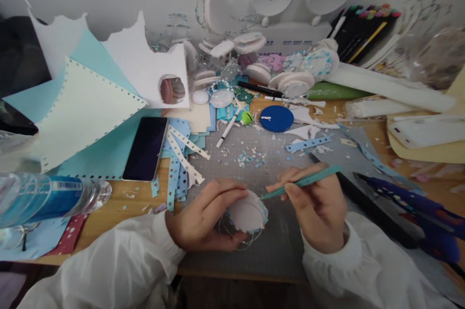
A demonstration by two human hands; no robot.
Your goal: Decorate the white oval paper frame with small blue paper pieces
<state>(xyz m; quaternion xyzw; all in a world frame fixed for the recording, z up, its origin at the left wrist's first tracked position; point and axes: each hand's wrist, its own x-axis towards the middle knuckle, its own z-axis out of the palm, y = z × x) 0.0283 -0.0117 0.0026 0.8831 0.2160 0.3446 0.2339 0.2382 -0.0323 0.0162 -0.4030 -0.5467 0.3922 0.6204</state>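
My left hand (214,214) is closed around the edge of a round white disc (247,213), holding it tilted over the grey mat. Small blue and white paper bits line the disc's rim, and thin wire loops (250,242) curve below it. In my right hand (319,205) is a pair of teal tweezers (303,181), pinched between thumb and fingers. Their tips reach the disc's upper right rim; whether they grip a paper bit is too small to tell. A scatter of tiny blue and white paper bits (250,158) lies on the mat beyond the disc.
A phone (145,149), punched paper strips (178,173) and a water bottle (54,200) lie to the left. On the right are a blue glue gun (417,207) and a black bar-shaped object (378,214). A blue disc (276,118) and several decorated white discs (294,84) sit farther back.
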